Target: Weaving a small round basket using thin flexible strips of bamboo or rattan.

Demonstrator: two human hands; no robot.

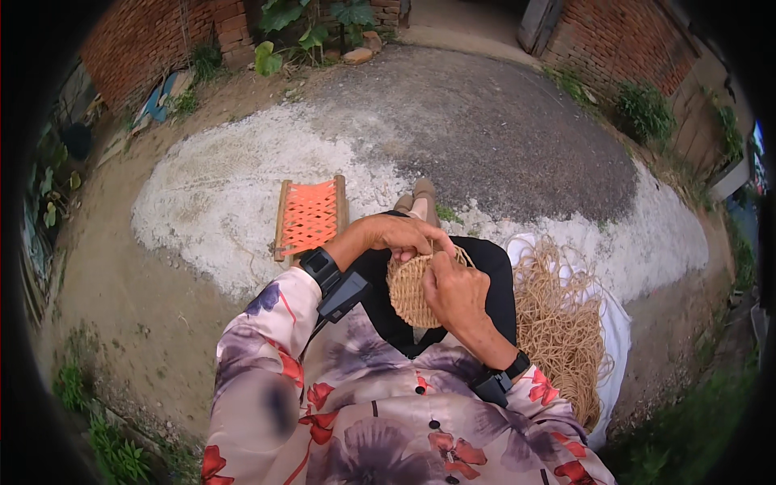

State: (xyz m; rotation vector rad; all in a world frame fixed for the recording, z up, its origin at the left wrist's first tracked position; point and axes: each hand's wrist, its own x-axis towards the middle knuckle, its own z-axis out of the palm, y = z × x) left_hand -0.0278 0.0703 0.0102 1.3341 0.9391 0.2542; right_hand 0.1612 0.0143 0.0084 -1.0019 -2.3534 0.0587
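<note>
A small woven straw-coloured piece (411, 295), shaped like a shallow basket or round mat, rests on my lap over black trousers (487, 275). My left hand (408, 238) is closed at its upper rim, fingertips near a thin strand there. My right hand (457, 291) grips its right side, with thumb and fingers curled around it and partly hiding it. Both hands meet at the top edge, where the exact hold of the fingertips is small to make out. A pile of tan cord (554, 319) lies on a white sheet (610, 356) to my right.
A low wooden stool (307, 217) with orange woven straps stands ahead-left. My shoes (423, 194) are on pale, patchy ground (202, 186). Brick walls (614, 44), an open doorway (469, 18) and leafy plants (267, 56) edge the yard.
</note>
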